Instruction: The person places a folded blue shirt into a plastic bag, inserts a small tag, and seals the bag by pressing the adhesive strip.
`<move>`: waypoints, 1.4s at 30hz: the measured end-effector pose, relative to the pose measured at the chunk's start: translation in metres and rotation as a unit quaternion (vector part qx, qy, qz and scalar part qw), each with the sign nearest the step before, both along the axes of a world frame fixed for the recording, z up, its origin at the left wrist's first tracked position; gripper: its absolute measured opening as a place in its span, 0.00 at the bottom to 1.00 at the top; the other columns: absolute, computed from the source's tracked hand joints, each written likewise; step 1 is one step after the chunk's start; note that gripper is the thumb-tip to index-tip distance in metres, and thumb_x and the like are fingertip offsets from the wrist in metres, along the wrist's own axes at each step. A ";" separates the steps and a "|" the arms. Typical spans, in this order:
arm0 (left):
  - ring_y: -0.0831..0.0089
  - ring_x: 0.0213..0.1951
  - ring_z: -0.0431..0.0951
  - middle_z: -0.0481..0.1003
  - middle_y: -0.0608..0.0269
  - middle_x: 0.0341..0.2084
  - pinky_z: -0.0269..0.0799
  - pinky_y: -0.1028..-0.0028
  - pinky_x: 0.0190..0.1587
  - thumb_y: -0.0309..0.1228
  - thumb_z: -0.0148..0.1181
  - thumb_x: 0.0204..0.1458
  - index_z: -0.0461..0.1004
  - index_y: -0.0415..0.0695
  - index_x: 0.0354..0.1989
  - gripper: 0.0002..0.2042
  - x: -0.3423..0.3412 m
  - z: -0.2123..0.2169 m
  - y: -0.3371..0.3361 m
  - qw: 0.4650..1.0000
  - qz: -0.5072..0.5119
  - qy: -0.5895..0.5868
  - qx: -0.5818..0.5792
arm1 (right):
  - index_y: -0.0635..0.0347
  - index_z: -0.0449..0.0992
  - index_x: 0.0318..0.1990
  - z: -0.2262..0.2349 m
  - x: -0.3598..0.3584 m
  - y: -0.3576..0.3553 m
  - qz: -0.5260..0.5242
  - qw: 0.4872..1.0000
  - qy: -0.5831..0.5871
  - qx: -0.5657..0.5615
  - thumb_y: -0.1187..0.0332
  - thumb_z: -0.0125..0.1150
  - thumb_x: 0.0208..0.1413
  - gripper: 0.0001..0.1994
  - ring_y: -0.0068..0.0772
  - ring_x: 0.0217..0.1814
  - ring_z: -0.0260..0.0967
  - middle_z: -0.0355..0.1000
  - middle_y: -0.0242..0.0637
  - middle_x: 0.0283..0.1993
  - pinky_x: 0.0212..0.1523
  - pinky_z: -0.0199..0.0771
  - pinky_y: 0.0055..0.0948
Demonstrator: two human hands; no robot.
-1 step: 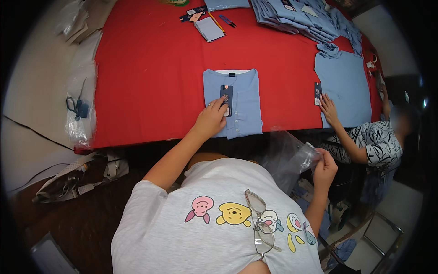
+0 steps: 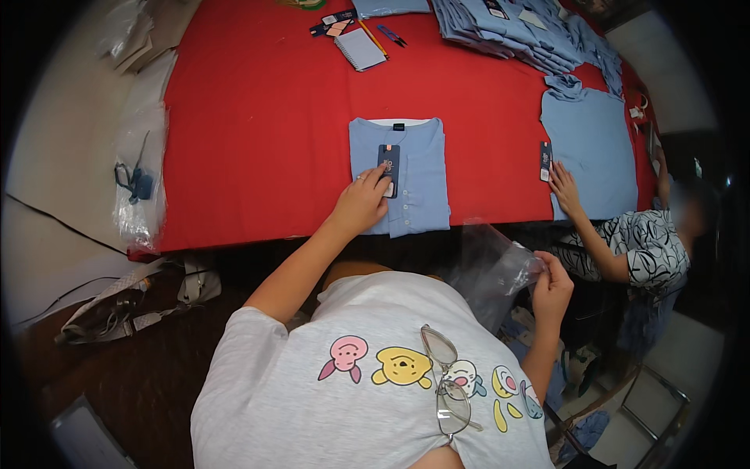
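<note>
Pinched between our right hand's (image 2: 551, 288) fingers was a clear bag (image 2: 491, 267), held below the table (image 2: 258, 117) edge. Our left hand (image 2: 361, 205) lay flat and open on the folded shirt (image 2: 406, 176) at the near edge, fingertips at its tag (image 2: 388, 166). Both sat exactly as they had an instant earlier, so we judged bagging hadn't started.

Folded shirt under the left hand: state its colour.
Light blue; the folded shirt shows best in the head view, on the red table.
</note>
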State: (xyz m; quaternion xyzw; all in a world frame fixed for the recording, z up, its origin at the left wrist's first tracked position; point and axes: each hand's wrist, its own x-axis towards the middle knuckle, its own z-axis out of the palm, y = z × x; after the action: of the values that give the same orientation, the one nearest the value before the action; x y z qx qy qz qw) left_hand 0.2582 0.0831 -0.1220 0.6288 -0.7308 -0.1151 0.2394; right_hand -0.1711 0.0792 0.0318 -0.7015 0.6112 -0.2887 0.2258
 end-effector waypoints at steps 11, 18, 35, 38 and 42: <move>0.54 0.32 0.87 0.85 0.50 0.36 0.85 0.60 0.36 0.27 0.65 0.61 0.80 0.39 0.49 0.10 0.009 0.032 -0.041 0.972 0.183 0.041 -0.145 | 0.62 0.85 0.49 -0.040 -0.029 -0.013 -0.009 0.962 0.212 0.172 0.68 0.68 0.59 0.13 0.56 0.46 0.82 0.83 0.51 0.45 0.46 0.80 0.43; 0.56 0.31 0.87 0.85 0.51 0.33 0.84 0.61 0.34 0.27 0.65 0.62 0.82 0.40 0.46 0.07 0.006 0.064 -0.068 0.958 0.218 0.050 -0.179 | 0.59 0.84 0.54 -0.043 -0.040 -0.024 0.021 0.956 0.182 0.230 0.69 0.71 0.54 0.18 0.57 0.43 0.84 0.84 0.50 0.38 0.47 0.81 0.47; 0.47 0.72 0.70 0.69 0.48 0.72 0.68 0.55 0.72 0.40 0.82 0.49 0.63 0.46 0.77 0.46 -0.184 0.140 0.007 0.962 -0.098 0.239 0.087 | 0.64 0.65 0.75 -0.054 0.034 -0.048 -0.037 0.835 -0.412 0.363 0.73 0.48 0.75 0.23 0.34 0.36 0.85 0.83 0.44 0.47 0.34 0.84 0.28; 0.48 0.70 0.72 0.70 0.42 0.70 0.70 0.56 0.70 0.37 0.85 0.45 0.55 0.46 0.81 0.55 -0.197 0.122 -0.007 0.966 -0.034 0.232 0.109 | 0.63 0.70 0.68 -0.036 0.041 -0.053 -0.007 0.805 -0.466 0.367 0.74 0.51 0.73 0.18 0.32 0.41 0.84 0.84 0.43 0.48 0.39 0.84 0.27; 0.72 0.45 0.84 0.84 0.58 0.45 0.79 0.70 0.53 0.24 0.80 0.50 0.77 0.36 0.61 0.29 -0.185 0.109 -0.027 0.838 0.023 0.403 0.366 | 0.63 0.65 0.72 -0.035 0.031 -0.047 0.024 0.835 -0.471 0.283 0.81 0.59 0.67 0.26 0.28 0.42 0.82 0.83 0.42 0.50 0.41 0.83 0.25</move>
State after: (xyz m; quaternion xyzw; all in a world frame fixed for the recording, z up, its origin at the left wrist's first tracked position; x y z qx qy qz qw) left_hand 0.0730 0.0561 -0.0126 0.5852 -0.4594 -0.6122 0.2677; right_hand -0.1396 0.0320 -0.0032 -0.4008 0.4691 -0.3933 0.6816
